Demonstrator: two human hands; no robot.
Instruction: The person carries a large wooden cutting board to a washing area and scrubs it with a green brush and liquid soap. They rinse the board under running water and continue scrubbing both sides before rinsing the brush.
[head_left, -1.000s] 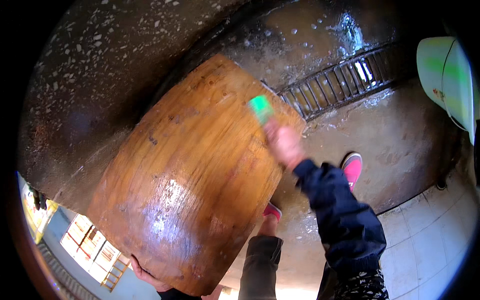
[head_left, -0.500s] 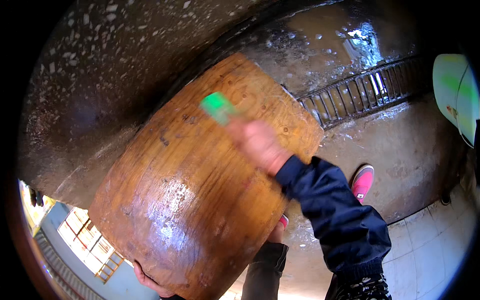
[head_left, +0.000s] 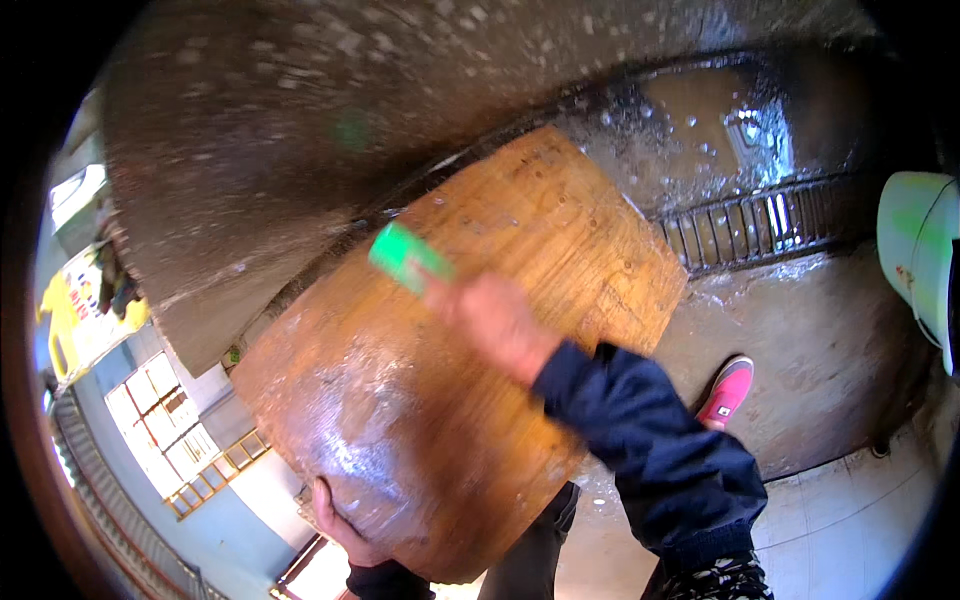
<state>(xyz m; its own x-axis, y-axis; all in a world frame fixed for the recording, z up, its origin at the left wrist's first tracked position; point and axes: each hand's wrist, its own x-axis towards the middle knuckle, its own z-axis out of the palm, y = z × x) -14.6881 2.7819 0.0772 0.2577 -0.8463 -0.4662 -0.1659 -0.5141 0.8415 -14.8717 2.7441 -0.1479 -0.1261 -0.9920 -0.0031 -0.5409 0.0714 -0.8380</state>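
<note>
A wide wooden board [head_left: 560, 250] stands tilted before me, its brown face wet and shiny toward the lower left. Its far edge is close to the dark speckled stone slab. My left hand [head_left: 343, 527] grips the board's lower-left edge, thumb on the face and the other fingers hidden behind. A small bright green block [head_left: 408, 256] is in my right hand [head_left: 490, 318], whose fingers are closed round its near end. The block is over the board's upper-left part, at or very near the surface. Motion blur hides its exact kind.
A dark speckled slab [head_left: 330, 130] fills the upper left. Behind the board, a barred drain grate [head_left: 735, 232] borders wet ground with a puddle. A pale green rounded container [head_left: 915, 250] stands at the right; a yellow jug [head_left: 88, 310] is far left. My pink shoe [head_left: 728, 388] shows below right.
My right hand and the green block have moved leftward and down across the board. The view has shifted, showing more of my left hand and of the room at left.
</note>
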